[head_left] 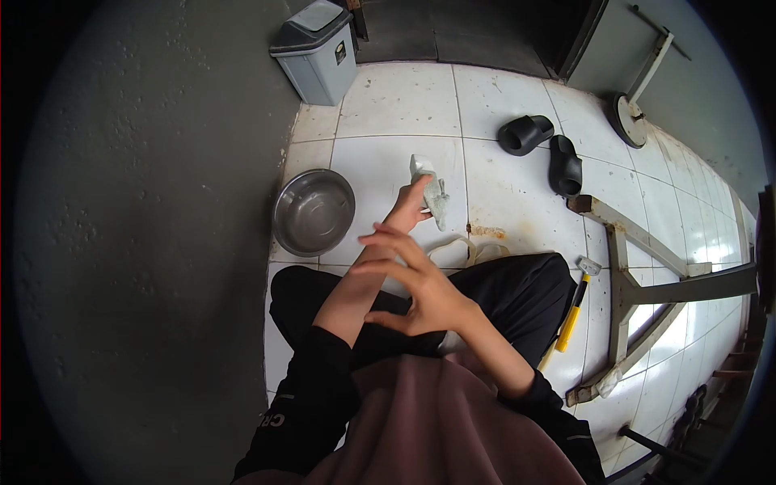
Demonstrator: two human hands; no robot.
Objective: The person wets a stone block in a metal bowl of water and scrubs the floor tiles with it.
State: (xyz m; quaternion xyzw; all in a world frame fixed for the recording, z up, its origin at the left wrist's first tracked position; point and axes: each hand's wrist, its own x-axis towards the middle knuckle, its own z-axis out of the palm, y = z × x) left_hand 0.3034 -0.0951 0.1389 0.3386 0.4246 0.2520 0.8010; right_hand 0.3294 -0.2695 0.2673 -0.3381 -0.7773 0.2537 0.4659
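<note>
My left hand reaches forward over the white tiles, its fingers closed around a crumpled pale grey cloth. Part of the cloth sticks out past the thumb, and the rest hangs to the right. Nearer to me, my right hand has its fingers spread and curved, with nothing in them. It overlaps my left forearm in this view. Left of my hands, a round metal basin sits on the floor. A cream strap-like piece lies between my knees, partly hidden.
A grey lidded bin stands by the dark wall. Black slippers lie ahead to the right. Beside my right knee are a yellow-handled hammer and a worn metal frame. A wheel-like disc leans at the far right wall.
</note>
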